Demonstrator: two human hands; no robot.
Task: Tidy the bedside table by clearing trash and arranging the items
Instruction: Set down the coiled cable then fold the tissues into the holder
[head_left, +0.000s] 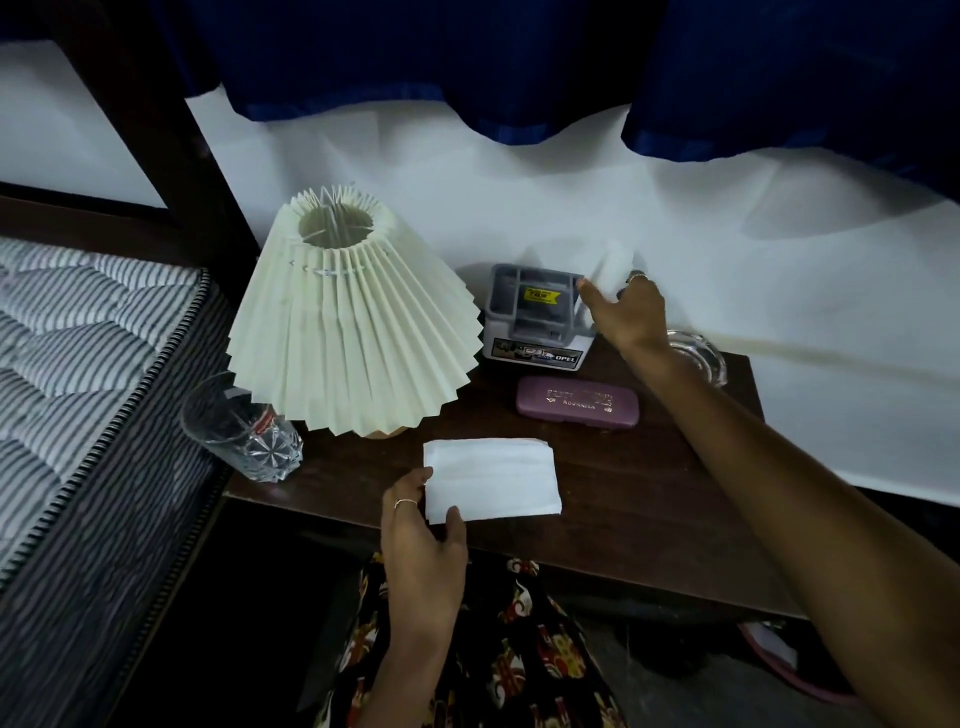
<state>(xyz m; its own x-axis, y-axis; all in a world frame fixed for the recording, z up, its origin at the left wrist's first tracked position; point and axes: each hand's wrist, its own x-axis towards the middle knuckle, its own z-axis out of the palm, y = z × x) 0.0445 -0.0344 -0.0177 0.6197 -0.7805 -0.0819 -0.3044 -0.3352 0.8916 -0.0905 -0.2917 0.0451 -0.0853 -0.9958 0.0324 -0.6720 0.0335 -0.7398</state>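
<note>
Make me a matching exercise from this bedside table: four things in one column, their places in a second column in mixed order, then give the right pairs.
Things
1. drinking glass
2. spectacle case
3. folded white paper
4. glass ashtray

Places
A. near the front edge, gripped by the left hand
B. right rear corner, partly behind the right forearm
C. left front corner, below the pleated lampshade
D. just in front of the grey organiser box

Pairs: 1-C, 2-D, 3-A, 4-B
</note>
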